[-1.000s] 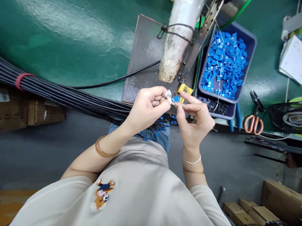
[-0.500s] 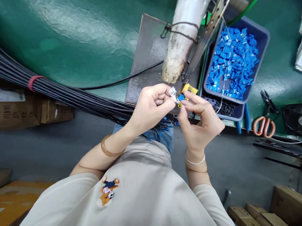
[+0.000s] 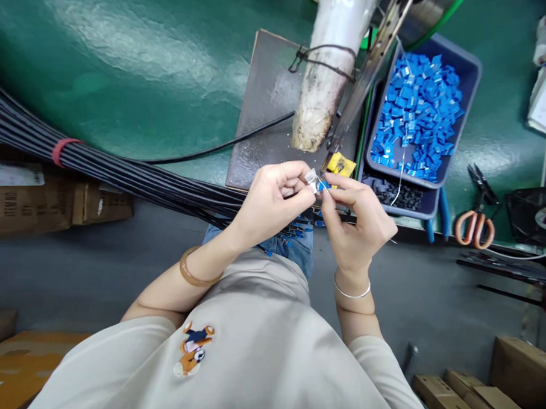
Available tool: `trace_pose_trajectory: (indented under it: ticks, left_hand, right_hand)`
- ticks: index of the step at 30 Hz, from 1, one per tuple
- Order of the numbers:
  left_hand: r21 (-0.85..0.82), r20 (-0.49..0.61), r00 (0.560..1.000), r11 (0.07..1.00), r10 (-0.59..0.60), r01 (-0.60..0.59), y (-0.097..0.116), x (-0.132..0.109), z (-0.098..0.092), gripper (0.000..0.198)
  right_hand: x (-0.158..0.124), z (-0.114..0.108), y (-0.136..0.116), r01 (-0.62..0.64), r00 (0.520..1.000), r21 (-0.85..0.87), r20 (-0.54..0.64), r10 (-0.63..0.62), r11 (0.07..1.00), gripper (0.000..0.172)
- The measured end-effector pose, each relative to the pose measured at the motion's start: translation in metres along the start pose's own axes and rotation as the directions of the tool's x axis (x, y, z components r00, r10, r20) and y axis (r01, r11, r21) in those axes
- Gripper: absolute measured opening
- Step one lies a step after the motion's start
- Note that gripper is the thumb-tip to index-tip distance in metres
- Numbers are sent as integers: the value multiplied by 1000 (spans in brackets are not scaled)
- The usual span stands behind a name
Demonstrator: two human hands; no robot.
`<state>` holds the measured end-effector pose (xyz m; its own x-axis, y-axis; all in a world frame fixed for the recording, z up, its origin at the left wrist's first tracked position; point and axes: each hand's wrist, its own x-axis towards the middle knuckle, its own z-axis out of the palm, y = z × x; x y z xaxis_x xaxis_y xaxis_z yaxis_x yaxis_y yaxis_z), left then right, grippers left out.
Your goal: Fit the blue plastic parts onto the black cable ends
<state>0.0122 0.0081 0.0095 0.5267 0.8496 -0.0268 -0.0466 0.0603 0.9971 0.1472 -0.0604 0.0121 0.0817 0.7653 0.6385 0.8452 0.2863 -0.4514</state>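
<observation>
My left hand point(image 3: 281, 195) is closed, its thumb and forefinger pinching a small whitish connector point(image 3: 311, 180). Right against that connector is a small blue piece point(image 3: 323, 185); which hand bears it I cannot tell. My right hand point(image 3: 357, 216) pinches a thin silvery wire point(image 3: 321, 179) between thumb and fingertips, its tip close to the connector. Just above the fingers the tip of a metal soldering iron point(image 3: 336, 142) points down, with a yellow sponge-like pad point(image 3: 342, 164) beside it. The fingers hide part of the small pieces.
A plastic-wrapped hose point(image 3: 325, 63) hangs over a dark board point(image 3: 272, 84). Right of it stands a bin point(image 3: 469, 93) of blue pieces, above a tray of black pieces point(image 3: 397, 193). Orange-handled scissors point(image 3: 474, 229) lie farther right. A bundle of black cables point(image 3: 117, 160) runs along the left.
My right hand has moved slightly left, bringing the wire closer to the connector. My left hand has dropped a little, still pinching the connector.
</observation>
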Motion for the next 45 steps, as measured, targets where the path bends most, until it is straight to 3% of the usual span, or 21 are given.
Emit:
trace_pose_trajectory:
  ticks: [11,14,17,21,28,45]
  left_hand:
    - [122,-141,962,968,234,-217,-7,-7,2,9]
    - [133,-190,940,956,284,-262,-8,-11,5,10]
    - [136,-211,926,947,314,-291,-10,-13,5,11]
    - [32,-151,961,973,232,-230,-8,-12,2,10]
    - [-63,-122,990,995,74,-82,-2,-8,0,12]
    - [-117,-100,995,992,29,-41,-4,2,-2,12]
  right_hand:
    - [-6,4,-8,52,993,-56,-101,-58,997,21]
    - [-7,4,-12,-13,992,-20,-122,10,1000,20]
    - [-5,0,-16,-169,983,113,-52,176,979,14]
    - [-1,-6,-17,-312,950,220,59,307,924,8]
    - [2,-9,-13,-212,976,184,78,201,960,10]
    - [5,-7,-6,-165,985,182,85,152,969,13]
